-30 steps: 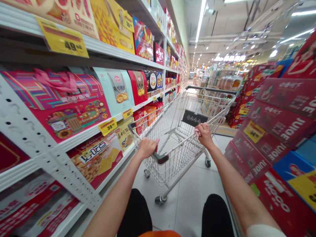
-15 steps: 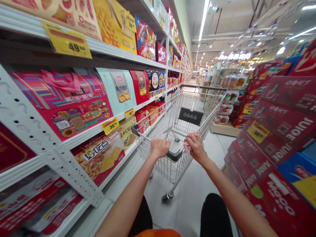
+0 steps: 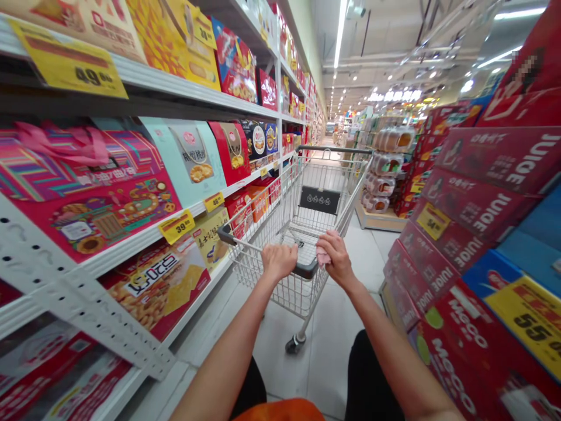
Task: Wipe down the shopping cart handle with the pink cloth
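Observation:
A wire shopping cart (image 3: 287, 295) with dark plastic corners stands in front of me on the pale floor. No goods show in its basket. My left hand (image 3: 279, 260) is closed over the near rim, knuckles up. To its right, my right hand (image 3: 335, 257) is curled at the same end, by the dark corner. A crumpled pink cloth or tissue (image 3: 323, 255) pokes out from under its fingers. The undersides of both hands are hidden. A black panel (image 3: 319, 200) with round marks hangs at the cart's far end.
White shelves (image 3: 127, 248) with boxed snacks run along the left, close to the cart. Yellow price tags (image 3: 176, 227) jut from their edges. Stacked red cartons (image 3: 477, 210) line the right. Farther on, a low display stand (image 3: 381, 219) holds packs. The tiled aisle runs ahead.
The shelf goods have slid left and the right-hand cartons loom larger, as my view moves along the aisle with the cart. Both hands keep their hold on its near end.

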`<state>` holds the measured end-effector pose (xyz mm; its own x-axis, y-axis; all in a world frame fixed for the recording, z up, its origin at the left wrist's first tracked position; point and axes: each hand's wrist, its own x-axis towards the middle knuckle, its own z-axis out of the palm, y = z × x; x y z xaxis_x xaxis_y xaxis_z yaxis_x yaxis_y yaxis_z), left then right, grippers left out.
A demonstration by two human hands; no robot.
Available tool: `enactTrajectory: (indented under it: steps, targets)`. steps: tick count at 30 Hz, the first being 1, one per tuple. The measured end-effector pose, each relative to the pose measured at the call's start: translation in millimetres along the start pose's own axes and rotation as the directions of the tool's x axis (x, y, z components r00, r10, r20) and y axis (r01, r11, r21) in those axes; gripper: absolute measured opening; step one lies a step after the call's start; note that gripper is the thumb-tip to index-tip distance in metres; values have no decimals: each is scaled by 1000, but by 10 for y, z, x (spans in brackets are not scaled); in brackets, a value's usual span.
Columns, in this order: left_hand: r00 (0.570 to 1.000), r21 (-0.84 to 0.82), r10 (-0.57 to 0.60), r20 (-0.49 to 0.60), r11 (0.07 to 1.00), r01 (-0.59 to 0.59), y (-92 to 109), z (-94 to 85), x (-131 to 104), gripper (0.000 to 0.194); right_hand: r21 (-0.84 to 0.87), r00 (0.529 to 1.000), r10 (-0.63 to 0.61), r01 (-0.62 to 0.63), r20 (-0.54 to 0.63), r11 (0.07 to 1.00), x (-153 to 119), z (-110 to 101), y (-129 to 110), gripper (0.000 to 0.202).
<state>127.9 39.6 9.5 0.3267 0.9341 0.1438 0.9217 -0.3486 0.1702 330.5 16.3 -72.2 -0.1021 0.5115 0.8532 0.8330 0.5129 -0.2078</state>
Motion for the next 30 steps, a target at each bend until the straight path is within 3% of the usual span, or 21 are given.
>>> enactTrajectory:
  steps: [3, 7, 11, 14, 17, 20, 23, 26, 30]
  targets:
    - [1000, 48, -17, 9, 999, 17, 18, -19, -3, 64, 78, 992, 31, -21, -126, 997, -208, 103, -315, 45]
    - [1000, 77, -17, 12, 997, 16, 15, -34, 2, 62, 180, 948, 195, -152, -252, 972, -481, 325, -567, 53]
    - [999, 104, -19, 28, 994, 16, 6, -53, 7, 63, 268, 898, 342, -270, -276, 925, -809, 558, -631, 52]
    - [999, 120, -23, 33, 993, 19, 2, -59, 12, 64, 275, 896, 370, -302, -246, 913, -983, 597, -576, 46]
    - [999, 133, -24, 28, 991, 20, 2, -42, 18, 64, 269, 878, 405, -338, -256, 902, -915, 495, -514, 44]
    - [999, 147, -24, 23, 989, 21, 17, -21, 15, 65, 260, 840, 429, -356, -332, 898, -665, 408, -530, 47]
    - [1000, 155, -21, 18, 988, 18, 45, -21, 2, 66, 270, 841, 406, -323, -359, 907, -526, 482, -595, 47]
    - [999, 157, -17, 31, 987, 12, 58, -35, 1, 67, 258, 832, 392, -310, -392, 915, -653, 619, -614, 47]
    - [1000, 143, -25, 18, 989, 22, 36, -40, 21, 66, 203, 877, 327, -270, -352, 941, -843, 566, -496, 43]
